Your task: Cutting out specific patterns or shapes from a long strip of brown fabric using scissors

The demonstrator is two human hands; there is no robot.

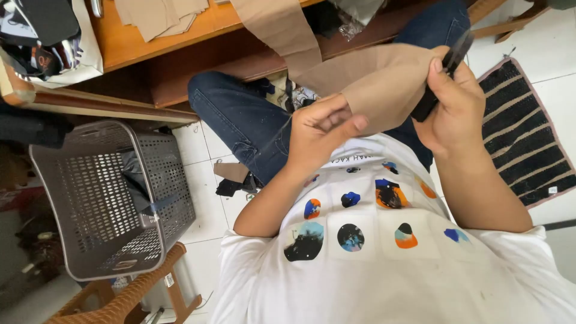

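I sit with a tan piece of fabric held up over my lap. My left hand pinches its lower edge between thumb and fingers. My right hand grips the fabric's right edge together with a dark pair of scissors, whose blades point up past my fingers. The fabric runs up as a strip to the wooden table. My legs in blue jeans are below it.
A grey perforated plastic basket with dark cloth inside stands at the left on a wicker stool. Tan cut pieces lie on the wooden table. Fabric scraps lie on the white tiled floor. A striped black mat lies right.
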